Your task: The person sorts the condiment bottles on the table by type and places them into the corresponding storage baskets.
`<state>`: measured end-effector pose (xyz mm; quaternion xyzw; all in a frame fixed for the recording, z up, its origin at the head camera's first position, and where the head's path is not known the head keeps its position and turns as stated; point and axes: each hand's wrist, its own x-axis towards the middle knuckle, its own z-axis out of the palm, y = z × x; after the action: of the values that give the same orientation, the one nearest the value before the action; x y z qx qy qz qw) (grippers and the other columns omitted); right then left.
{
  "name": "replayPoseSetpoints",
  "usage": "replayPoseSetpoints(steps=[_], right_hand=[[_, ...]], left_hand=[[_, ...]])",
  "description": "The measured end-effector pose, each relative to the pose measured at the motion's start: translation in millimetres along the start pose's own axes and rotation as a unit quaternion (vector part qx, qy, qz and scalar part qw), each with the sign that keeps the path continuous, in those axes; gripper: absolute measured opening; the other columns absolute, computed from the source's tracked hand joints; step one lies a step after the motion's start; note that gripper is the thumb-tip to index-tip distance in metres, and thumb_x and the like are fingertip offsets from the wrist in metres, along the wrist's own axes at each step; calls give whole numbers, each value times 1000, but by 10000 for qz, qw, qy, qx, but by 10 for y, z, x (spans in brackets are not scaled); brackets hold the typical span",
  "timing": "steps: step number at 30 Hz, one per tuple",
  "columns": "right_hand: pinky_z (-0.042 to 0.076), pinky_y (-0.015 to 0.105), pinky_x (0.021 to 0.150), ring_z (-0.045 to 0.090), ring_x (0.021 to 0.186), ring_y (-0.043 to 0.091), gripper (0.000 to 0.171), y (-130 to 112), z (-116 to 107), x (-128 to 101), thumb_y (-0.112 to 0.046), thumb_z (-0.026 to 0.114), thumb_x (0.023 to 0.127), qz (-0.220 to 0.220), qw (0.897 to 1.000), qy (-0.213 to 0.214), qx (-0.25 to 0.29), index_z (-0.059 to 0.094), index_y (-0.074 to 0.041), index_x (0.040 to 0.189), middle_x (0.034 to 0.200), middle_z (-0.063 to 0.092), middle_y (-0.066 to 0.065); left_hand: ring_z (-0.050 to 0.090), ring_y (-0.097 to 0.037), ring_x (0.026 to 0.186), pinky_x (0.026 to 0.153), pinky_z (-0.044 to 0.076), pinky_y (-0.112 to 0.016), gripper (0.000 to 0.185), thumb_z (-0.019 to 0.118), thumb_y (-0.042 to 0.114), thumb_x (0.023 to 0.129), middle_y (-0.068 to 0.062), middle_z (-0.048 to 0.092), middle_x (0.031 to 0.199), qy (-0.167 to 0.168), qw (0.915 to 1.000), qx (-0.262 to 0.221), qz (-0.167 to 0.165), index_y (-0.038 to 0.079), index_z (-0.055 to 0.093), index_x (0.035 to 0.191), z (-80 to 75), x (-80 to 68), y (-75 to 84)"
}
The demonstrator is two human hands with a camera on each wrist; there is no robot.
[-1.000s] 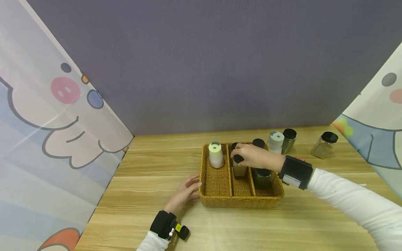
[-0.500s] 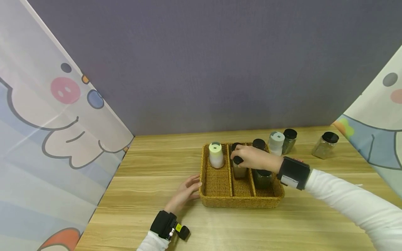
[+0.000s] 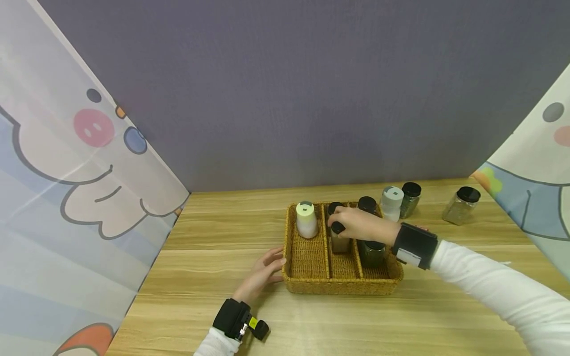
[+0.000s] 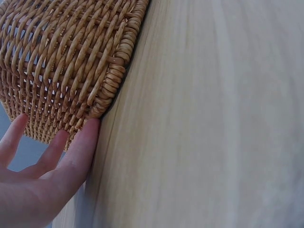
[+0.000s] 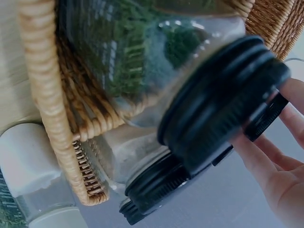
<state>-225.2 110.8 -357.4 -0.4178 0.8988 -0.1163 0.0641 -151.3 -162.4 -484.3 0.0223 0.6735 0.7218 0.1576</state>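
- A rectangular woven wicker basket point(image 3: 343, 284) with three lengthwise compartments is seen on a light wooden table point(image 3: 213, 277), set against a grey-purple back wall point(image 3: 285, 89).
- The right hand point(image 3: 362, 225) is held over the basket's middle compartment, its fingers curled round the black lid of a clear glass jar with pale contents point(image 3: 339, 242), which stands upright in that compartment.
- The left hand point(image 3: 260, 274) is laid flat on the table, fingers straight and relaxed, with fingertips point(image 4: 85, 137) touching the basket's near-left corner wall.
- A white bottle with a pale green cap point(image 3: 306, 220) is stood at the far end of the left compartment.
- A black-lidded jar of dark green herbs point(image 3: 371, 252) is kept in the right compartment, with another black-lidded jar point(image 3: 367, 203) behind it.
- Just right of the basket, a white-capped bottle point(image 3: 392, 201) and a dark herb jar point(image 3: 410, 198) are placed side by side; a square black-lidded jar point(image 3: 458, 205) is set further right.
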Motion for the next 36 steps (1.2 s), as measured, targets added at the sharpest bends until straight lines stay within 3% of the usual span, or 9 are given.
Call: replayPoseSetpoints(steps=[36], right_hand=[[50, 26, 61, 57, 80, 20, 36, -33, 103, -30, -16, 72, 73, 91, 9993, 176, -322, 60, -8, 105, 98, 53, 9]], left_hand=[[41, -34, 115, 83, 48, -39, 60, 55, 29, 87, -24, 31, 135, 104, 9997, 168, -119, 5, 30, 136, 12, -16, 27]])
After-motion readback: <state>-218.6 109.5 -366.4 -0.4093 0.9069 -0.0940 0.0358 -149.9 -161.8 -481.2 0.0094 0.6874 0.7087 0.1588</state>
